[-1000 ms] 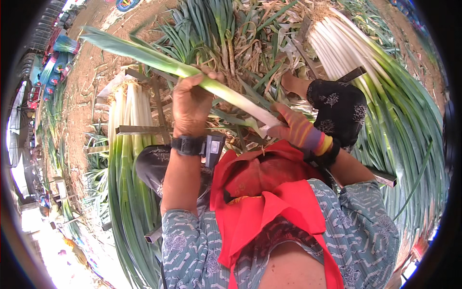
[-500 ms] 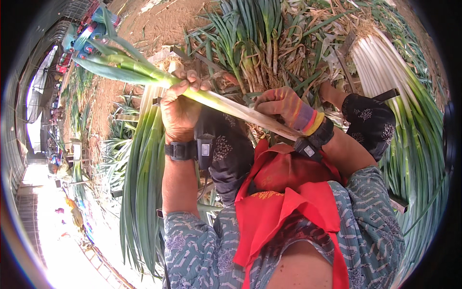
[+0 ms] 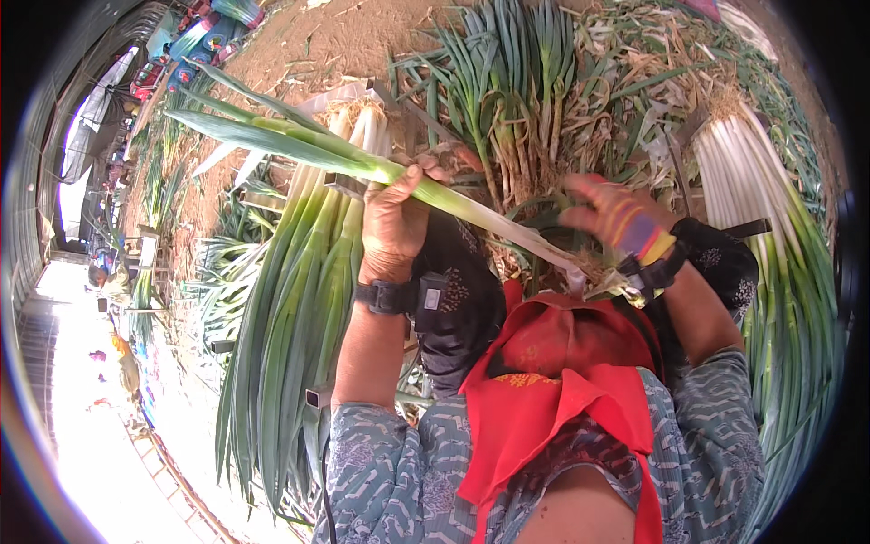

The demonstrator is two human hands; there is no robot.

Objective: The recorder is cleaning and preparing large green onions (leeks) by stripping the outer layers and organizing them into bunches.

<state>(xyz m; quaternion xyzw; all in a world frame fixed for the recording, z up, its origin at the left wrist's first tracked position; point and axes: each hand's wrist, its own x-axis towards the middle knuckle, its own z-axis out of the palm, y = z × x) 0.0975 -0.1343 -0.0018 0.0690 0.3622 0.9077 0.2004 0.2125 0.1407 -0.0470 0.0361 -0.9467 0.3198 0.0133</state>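
My bare left hand (image 3: 396,218) is closed around the green upper part of a leek (image 3: 485,218). Its leaves fan out to the upper left, and its pale shaft slants down to the right. Around the lower end hang loose, pale outer layers (image 3: 616,283). My right hand (image 3: 625,222), in a striped glove, is off the shaft, above that end. Motion blurs its fingers, which look stretched out and apart, with nothing visible in them. Both wrists wear black straps.
Trimmed leeks (image 3: 304,272) lie bundled on a metal rack at my left; another bundle (image 3: 739,172) rests at my right. Untrimmed leeks (image 3: 517,100) stand ahead, among peeled leaf scraps (image 3: 634,82). A red cloth (image 3: 562,399) hangs at my chest.
My right hand has come off the pale shaft and moved up and right. Loose layers now show at the lower end. My left hand still grips the leek; the whole view has shifted.
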